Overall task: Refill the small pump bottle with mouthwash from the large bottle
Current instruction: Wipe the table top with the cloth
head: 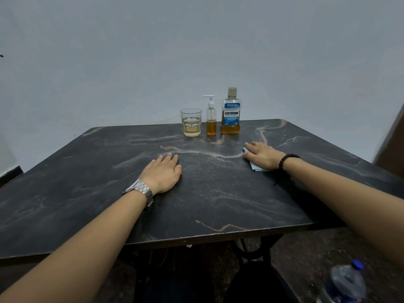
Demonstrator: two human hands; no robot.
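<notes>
At the far edge of the dark marble table (87,193) stand three things in a row. The small clear pump bottle (211,119) with a white pump holds amber liquid in its lower part. Right of it is the large capped mouthwash bottle (230,112), blue label, amber liquid low inside. Left of the pump bottle is a glass tumbler (191,122) with a little amber liquid. My left hand (162,173) lies flat on the table, fingers straight. My right hand (263,155) lies flat on a light blue cloth (256,167). Both hands are well short of the bottles.
A plastic water bottle with a blue cap (345,285) stands low at the bottom right, off the table. A plain wall rises right behind the table's far edge. The table's black metal legs show under the near edge.
</notes>
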